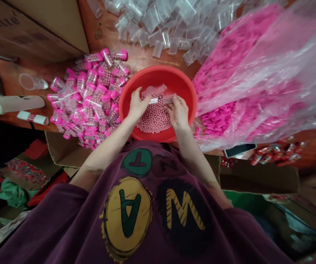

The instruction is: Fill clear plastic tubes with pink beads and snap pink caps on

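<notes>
A red bowl stands in front of me with many small pink beads in it. Both of my hands are inside its rim, above the beads. My right hand is closed on a clear plastic tube, which lies sideways in the fingers. My left hand is curled, its thumb against a small white-striped piece whose kind I cannot make out. Just beyond the fingers, clear plastic containers rest in the bowl; the grip partly hides them.
Bead-filled tubes with pink caps are heaped left of the bowl. Empty clear tubes lie behind it. A plastic bag of pink caps spreads on the right. A cardboard box stands back left; a phone lies at the front edge.
</notes>
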Motion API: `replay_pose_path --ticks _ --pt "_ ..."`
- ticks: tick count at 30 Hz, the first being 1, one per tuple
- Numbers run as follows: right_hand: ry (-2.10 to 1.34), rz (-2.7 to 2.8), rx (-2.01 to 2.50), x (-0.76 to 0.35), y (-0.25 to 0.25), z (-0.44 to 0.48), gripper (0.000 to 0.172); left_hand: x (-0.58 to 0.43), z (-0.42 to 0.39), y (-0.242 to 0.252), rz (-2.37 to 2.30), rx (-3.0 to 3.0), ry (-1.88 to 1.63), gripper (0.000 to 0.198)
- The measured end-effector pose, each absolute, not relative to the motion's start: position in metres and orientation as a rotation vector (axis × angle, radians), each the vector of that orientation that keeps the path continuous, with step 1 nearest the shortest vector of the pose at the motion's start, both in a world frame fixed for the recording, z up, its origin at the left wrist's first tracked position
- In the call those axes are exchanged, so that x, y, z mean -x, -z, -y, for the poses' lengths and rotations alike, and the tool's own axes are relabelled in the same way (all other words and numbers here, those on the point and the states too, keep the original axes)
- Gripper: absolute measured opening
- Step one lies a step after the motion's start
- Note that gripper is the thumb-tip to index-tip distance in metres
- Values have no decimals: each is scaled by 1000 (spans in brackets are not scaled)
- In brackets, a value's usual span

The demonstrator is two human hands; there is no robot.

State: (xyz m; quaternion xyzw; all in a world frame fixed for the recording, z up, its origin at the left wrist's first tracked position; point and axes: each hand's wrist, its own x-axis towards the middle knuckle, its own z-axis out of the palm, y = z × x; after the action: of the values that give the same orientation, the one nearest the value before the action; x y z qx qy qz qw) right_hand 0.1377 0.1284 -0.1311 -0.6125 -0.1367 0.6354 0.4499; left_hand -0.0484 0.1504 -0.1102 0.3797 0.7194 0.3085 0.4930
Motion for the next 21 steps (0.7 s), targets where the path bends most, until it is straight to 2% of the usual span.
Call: replay_pose_path --ticks 3,6,8,11,13,17,21 --pt "-1594 401 1531 -137 117 -116 45 41 -135 88 -1719 -889 -705 29" --pt "-1557 548 1560 -125 100 -99 39 24 -120 62 -1518 -643 -711 11" --pt "-1505 680 1546 -118 87 -87 38 21 -113 51 -1455 -449 -717 10" --pt "-1580 809 1469 -117 69 -71 56 29 -103 46 -1330 -237 -717 15" --pt "-1678 866 1424 -121 60 -63 62 37 -94 44 -1223 -169 -705 18" --pt "-1764 896 1415 -125 58 -49 56 39 -75 41 -1142 -97 -709 14" --pt "-1814 932 1422 -127 74 -50 52 37 -60 37 -1263 -128 -696 8"
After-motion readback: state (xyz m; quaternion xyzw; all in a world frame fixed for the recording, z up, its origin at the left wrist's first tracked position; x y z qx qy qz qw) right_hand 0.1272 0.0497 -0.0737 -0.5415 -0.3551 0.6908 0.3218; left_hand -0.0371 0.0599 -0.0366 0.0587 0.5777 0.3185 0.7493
